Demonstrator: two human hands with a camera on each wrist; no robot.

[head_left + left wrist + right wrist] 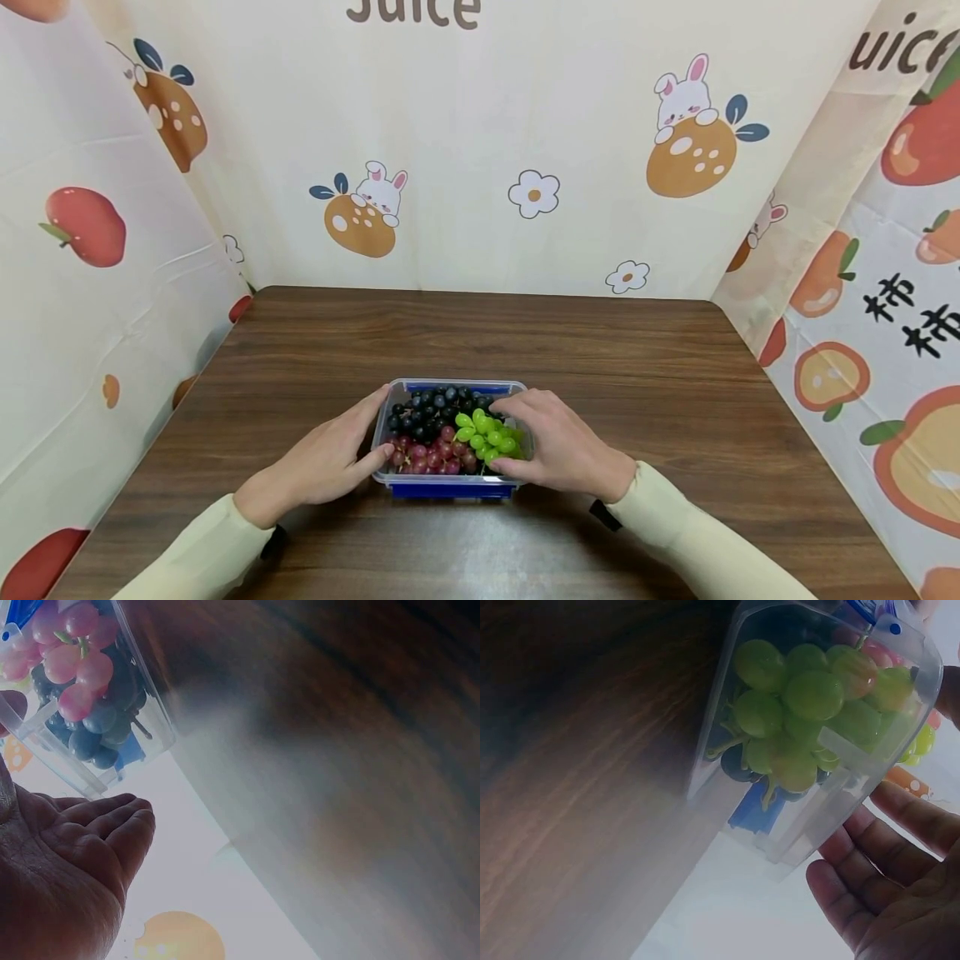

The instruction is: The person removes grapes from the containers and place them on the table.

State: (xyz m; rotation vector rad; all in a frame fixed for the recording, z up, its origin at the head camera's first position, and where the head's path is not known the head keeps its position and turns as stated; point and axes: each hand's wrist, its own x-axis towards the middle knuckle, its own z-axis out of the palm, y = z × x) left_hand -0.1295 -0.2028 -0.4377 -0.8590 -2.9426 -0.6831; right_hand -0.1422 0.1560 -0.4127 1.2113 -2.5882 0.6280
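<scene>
A clear plastic food container (452,480) with blue clips sits on the table in the head view. Inside it lie black grapes (435,408) at the back, red grapes (431,456) at the front left and green grapes (486,437) on the right. My left hand (322,460) rests at the left rim, fingers stretched along that side and thumb at the front corner. My right hand (558,442) reaches over the right rim, thumb and fingers spread on either side of the green grapes. In the right wrist view, its lower fingers (840,896) lie loosely beside the container's wall.
The dark wooden table (480,342) extends around the container. Behind it hangs a pale cloth (465,108) printed with rabbits, fruit and flowers. More printed cloth (97,333) borders the left side, and another fruit-patterned sheet (885,250) borders the right.
</scene>
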